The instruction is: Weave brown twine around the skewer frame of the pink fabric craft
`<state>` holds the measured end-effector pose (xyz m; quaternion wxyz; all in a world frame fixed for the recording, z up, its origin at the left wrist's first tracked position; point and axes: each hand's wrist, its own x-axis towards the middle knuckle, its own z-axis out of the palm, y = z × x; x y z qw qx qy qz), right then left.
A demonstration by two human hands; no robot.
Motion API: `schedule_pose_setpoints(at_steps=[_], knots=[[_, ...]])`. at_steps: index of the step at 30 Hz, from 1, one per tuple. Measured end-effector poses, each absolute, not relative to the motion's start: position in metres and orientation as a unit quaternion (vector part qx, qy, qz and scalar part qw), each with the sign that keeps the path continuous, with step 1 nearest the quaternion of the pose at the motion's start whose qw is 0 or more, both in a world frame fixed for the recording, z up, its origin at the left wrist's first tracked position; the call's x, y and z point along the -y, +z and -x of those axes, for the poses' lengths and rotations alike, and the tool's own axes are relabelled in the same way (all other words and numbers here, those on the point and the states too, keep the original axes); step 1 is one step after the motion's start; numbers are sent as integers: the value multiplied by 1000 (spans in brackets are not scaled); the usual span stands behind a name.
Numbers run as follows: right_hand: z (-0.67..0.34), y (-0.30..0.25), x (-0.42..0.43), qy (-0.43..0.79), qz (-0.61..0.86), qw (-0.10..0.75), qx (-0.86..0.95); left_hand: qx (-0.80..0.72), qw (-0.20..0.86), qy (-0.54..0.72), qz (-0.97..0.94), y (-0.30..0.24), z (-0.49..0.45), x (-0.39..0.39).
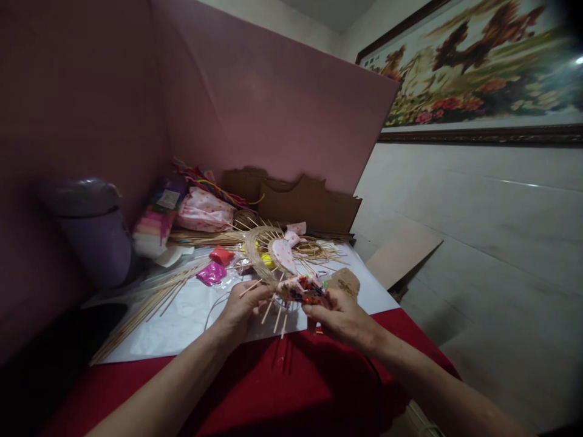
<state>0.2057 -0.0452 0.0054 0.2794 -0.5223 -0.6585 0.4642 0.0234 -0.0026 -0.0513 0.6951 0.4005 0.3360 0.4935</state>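
My left hand (243, 305) is closed on the near edge of a round woven straw ring (255, 252) with thin wooden sticks poking out of it. My right hand (339, 312) pinches a small multicoloured patterned piece (306, 290) at the ring's lower right. A pink dotted fabric strip (286, 254) lies across the ring's opening, and something yellow (266, 259) shows inside it. Both hands hold the work just above a white sheet (191, 315) on a red cloth (291, 388).
A bundle of long thin sticks (141, 312) lies at left on the sheet. Red (221, 255) and magenta (212, 274) wrappers, a pink dotted bag (204, 210), coloured foam sheets (152, 230), cardboard pieces (307, 203) and a purple bin (93, 233) stand behind. Pink boards wall the back.
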Motion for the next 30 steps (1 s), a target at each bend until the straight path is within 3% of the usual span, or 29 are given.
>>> schedule_pose_setpoints(at_steps=[16,30], knots=[[-210,3,47,329,585,250,698,-314,698,501,-404,-47,-24,5],[-210,7,47,368,558,243,703,-316,698,506,-396,-46,-24,6]])
